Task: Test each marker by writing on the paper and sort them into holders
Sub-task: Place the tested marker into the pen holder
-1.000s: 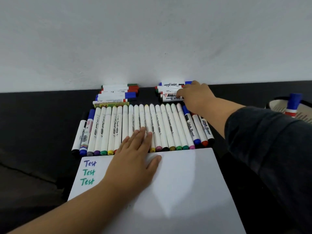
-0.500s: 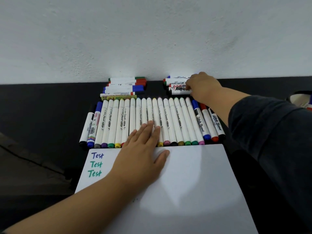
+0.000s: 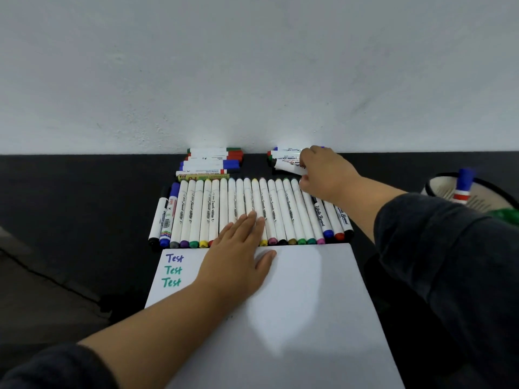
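The sheet of paper [image 3: 295, 304] lay flat on the dark worktop [image 3: 70, 206], and I describe every place from this paper. Near its far-left corner the word "Test" was written three times, once in purple-blue [image 3: 174, 258] and twice in green below it. The left hand [image 3: 238, 256] rested flat on the far edge of the paper, with straight fingers reaching onto the row of markers [image 3: 252, 211] just behind it; it held nothing. These markers lay side by side with coloured caps toward the paper. Most bodies carried script writing too small to read surely; on one blue-capped marker [image 3: 320, 217] at the right of the row I could read "White Board". Further behind the paper, by the wall, were two stacks. The left stack [image 3: 210, 162] was untouched. The right hand [image 3: 323, 175] was at the right stack [image 3: 283, 160], its fingers curled around a white marker [image 3: 289, 167] with a small red label. Far right of the paper, a blue-capped marker [image 3: 463, 186] stood in a holder [image 3: 443, 189].
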Motion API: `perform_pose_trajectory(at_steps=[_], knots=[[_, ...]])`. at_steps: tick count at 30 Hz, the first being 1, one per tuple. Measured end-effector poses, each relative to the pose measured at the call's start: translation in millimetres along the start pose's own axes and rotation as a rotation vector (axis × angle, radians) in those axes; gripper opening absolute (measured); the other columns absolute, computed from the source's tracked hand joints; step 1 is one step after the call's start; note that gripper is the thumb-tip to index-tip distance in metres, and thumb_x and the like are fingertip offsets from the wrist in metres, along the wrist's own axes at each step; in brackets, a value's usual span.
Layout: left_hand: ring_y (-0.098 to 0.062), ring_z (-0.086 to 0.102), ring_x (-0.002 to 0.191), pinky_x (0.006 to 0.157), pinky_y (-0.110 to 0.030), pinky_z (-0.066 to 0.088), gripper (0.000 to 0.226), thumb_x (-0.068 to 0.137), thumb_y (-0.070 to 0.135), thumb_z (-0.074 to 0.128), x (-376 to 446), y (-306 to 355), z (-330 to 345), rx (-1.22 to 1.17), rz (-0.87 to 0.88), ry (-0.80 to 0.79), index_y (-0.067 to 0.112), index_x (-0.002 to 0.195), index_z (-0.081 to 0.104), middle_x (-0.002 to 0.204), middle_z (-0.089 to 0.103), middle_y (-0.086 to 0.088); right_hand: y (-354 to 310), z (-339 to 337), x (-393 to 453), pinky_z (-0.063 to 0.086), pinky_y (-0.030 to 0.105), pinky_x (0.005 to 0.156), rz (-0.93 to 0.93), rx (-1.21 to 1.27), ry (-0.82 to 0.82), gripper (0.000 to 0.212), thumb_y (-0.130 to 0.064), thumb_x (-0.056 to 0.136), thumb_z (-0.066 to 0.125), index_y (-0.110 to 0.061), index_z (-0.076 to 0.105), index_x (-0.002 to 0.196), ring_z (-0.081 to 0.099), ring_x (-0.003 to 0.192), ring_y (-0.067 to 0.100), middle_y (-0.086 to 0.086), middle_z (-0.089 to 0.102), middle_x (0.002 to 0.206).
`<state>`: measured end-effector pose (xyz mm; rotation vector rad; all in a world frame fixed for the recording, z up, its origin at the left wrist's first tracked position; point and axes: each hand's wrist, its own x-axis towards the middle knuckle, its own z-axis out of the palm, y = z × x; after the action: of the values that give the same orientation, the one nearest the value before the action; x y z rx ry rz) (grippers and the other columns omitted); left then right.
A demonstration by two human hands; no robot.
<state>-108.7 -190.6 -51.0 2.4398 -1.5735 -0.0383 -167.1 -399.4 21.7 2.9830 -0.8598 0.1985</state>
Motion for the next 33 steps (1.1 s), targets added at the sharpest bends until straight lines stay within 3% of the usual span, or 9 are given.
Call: perform_pose_trajectory(at_steps=[5, 8, 11, 13, 16, 20, 26, 31, 33], knots=[[-0.012, -0.002, 0.145, 0.113, -0.025, -0.004, 0.072, 0.095, 0.056, 0.027, 0.9, 10.5, -21.9, 0.070, 0.061, -0.125, 0.018, 0.151, 0.000, 0.159, -0.001, 0.002, -30.3, -30.7, -42.5, 0.036, 0.028, 0.065, 0.035, 0.114, -0.084, 0.035, -0.020, 0.088, 0.053, -0.011, 0.045, 0.121, 0.045, 0.079, 0.017, 0.003, 0.052, 0.105], [-0.013, 0.016, 0.142, 0.113, -0.027, 0.015, 0.072, 0.092, 0.059, 0.037, -7.0, 26.4, -39.8, -0.117, 0.005, -0.121, 0.022, 0.150, 0.013, 0.156, 0.019, 0.003, -48.1, -40.7, -63.2, 0.036, 0.025, 0.057, 0.113, 0.328, -0.120, 0.028, -0.022, 0.086, 0.056, -0.014, 0.048, 0.112, 0.048, 0.072, 0.012, -0.003, 0.051, 0.088], [-0.012, 0.045, 0.124, 0.094, -0.024, 0.035, 0.056, 0.087, 0.056, 0.051, -27.1, 42.2, -57.7, -0.473, -0.152, -0.106, 0.029, 0.136, 0.047, 0.136, 0.052, 0.007, -69.4, -47.3, -83.0, 0.042, 0.027, 0.062, 0.223, 0.652, -0.138, 0.022, -0.023, 0.084, 0.058, -0.014, 0.051, 0.103, 0.052, 0.073, 0.012, -0.001, 0.056, 0.087], [-0.006, 0.056, 0.097, 0.078, -0.018, 0.042, 0.037, 0.088, 0.047, 0.058, -43.8, 46.9, -68.2, -0.696, -0.234, -0.080, 0.030, 0.121, 0.062, 0.113, 0.065, 0.010, -86.6, -49.3, -96.2, 0.048, 0.033, 0.068, 0.292, 0.806, -0.151, 0.020, -0.023, 0.084, 0.056, -0.012, 0.054, 0.100, 0.057, 0.077, 0.017, 0.006, 0.061, 0.092], [0.001, 0.049, 0.074, 0.061, -0.009, 0.037, 0.022, 0.089, 0.038, 0.059, -70.6, 43.3, -77.4, -0.811, -0.336, -0.047, 0.030, 0.109, 0.067, 0.087, 0.059, 0.018, -111.0, -52.5, -114.9, 0.041, 0.027, 0.050, 0.373, 1.003, -0.146, 0.009, -0.022, 0.089, 0.049, -0.016, 0.049, 0.083, 0.050, 0.060, 0.017, 0.005, 0.055, 0.075], [-0.011, 0.051, 0.077, 0.060, -0.019, 0.038, 0.017, 0.089, 0.035, 0.057, -103.7, 28.9, -83.4, -0.848, -0.450, -0.087, 0.032, 0.075, 0.064, 0.100, 0.069, -0.004, -140.7, -48.7, -137.2, 0.034, 0.024, 0.044, 0.432, 1.165, -0.128, 0.023, -0.032, 0.095, 0.045, -0.011, 0.052, 0.091, 0.044, 0.049, 0.015, 0.005, 0.051, 0.063], [-0.012, 0.043, 0.052, 0.052, -0.025, 0.036, 0.023, 0.092, 0.037, 0.051, -138.3, 8.2, -86.1, -0.728, -0.459, -0.056, 0.027, 0.076, 0.064, 0.063, 0.057, 0.002, -175.0, -36.6, -165.3, 0.031, 0.023, 0.053, 0.529, 1.256, -0.122, 0.035, -0.048, 0.094, 0.047, -0.020, 0.054, 0.074, 0.046, 0.061, 0.010, -0.003, 0.053, 0.068], [-0.008, 0.046, 0.054, 0.052, -0.024, 0.037, 0.009, 0.090, 0.042, 0.055, -150.8, -4.6, -83.2, -0.573, -0.426, -0.046, 0.036, 0.086, 0.060, 0.063, 0.055, 0.009, -194.7, -20.9, -180.9, 0.030, 0.020, 0.052, 0.555, 1.310, -0.117, 0.028, -0.041, 0.091, 0.056, -0.020, 0.056, 0.073, 0.044, 0.058, 0.008, -0.006, 0.052, 0.066], [-0.009, 0.048, 0.057, 0.053, -0.023, 0.036, 0.017, 0.092, 0.044, 0.052, -152.2, -9.1, -81.7, -0.463, -0.398, -0.080, 0.031, 0.095, 0.063, 0.066, 0.055, 0.008, -199.7, -15.3, -180.8, 0.032, 0.021, 0.053, 0.569, 1.315, -0.080, 0.027, -0.038, 0.092, 0.054, -0.019, 0.056, 0.073, 0.043, 0.056, 0.009, -0.004, 0.052, 0.065]])
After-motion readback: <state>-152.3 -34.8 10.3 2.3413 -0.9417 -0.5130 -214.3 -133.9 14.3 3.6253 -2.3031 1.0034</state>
